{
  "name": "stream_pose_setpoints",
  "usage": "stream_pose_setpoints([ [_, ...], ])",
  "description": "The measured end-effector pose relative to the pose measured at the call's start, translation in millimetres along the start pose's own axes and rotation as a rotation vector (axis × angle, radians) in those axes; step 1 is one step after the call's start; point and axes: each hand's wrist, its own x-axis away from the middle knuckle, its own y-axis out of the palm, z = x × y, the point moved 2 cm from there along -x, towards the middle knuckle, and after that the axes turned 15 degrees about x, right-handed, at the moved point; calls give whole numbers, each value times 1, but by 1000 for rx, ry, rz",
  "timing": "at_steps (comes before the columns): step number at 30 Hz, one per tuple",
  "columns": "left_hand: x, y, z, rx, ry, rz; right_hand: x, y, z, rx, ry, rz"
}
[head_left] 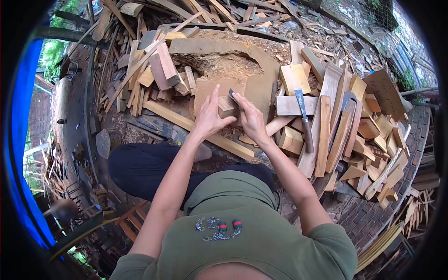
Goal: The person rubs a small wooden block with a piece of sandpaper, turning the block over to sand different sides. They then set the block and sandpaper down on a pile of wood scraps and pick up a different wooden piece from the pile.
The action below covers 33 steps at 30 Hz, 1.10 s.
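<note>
A small wooden block [227,106] stands on the worn wooden work block [259,93], between my two hands. My left hand [211,115] is spread at the block's left side, fingers apart and thumb reaching toward its lower edge. On the block's right side, my right hand [251,117] has its fingers together around a small dark flat piece [234,97], held against the block's upper right edge. Whether that piece is a blade cannot be told. The palm side of my right hand is hidden.
To the right, a chisel-like tool [305,122] with a brown handle lies across wood pieces. Cut blocks [373,154] are heaped farther right. Sticks and offcuts [163,70] pile up at the left. A long wooden bar [186,123] runs diagonally below my left hand.
</note>
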Motion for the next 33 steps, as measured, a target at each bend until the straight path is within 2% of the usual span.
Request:
stream_pose_setpoints([
  [2, -4, -2, -6, 208, -300, -67, -2, 1, 2, -52, -8, 32],
  [3, -4, -1, -6, 209, -298, -70, -4, 1, 4, -101, 53, 39],
  [5, -3, 1, -8, 20, -264, 26, -2, 3, 4, -150, 112, 45],
  [7, -6, 1, -1, 36, -312, 11, 4, 1, -8, 7, 51, 127],
  [8, -5, 2, 2, 56, -365, -12, 9, 2, -14, 6, 52, 121],
  [10, -4, 7, 4, 99, -382, -3, 15, -16, -48, 88, -191, 39],
  [12, -4, 10, 6, 138, -387, 17, 11, -16, -39, 69, -196, 28],
  [14, -5, 9, 10, 21, -316, 45, 5, 4, 2, 66, -1, 86],
  [15, -9, 7, 10, 20, -313, 56, 5, 10, 10, 55, 28, 80],
  [16, -12, 6, 8, 38, -332, 72, 3, 3, -4, 50, 20, 79],
  [18, -8, 10, 6, 83, -382, 67, 14, -13, -43, 56, -181, 134],
  [19, -7, 7, 0, 152, -338, 94, 14, -19, -55, 26, -217, 115],
  [22, -7, 8, 1, 71, -340, 176, 2, 2, -24, 0, -187, 221],
  [26, -17, 4, 7, 136, -361, 113, -20, -7, -7, -153, 139, -12],
  [27, -20, 1, 3, 160, -368, 73, -22, -12, 0, -147, 140, -8],
  [29, -20, 0, -17, 320, -375, 31, -28, -13, 13, -361, 213, -165],
  [30, -19, -3, -19, 317, -374, 28, -30, -14, 10, -363, 215, -162],
  [32, -15, -7, -14, 104, -5, 44, -32, -17, 3, -279, 201, -168],
  [33, -16, -5, -11, 103, -4, 41, -34, -15, 7, -280, 203, -166],
])
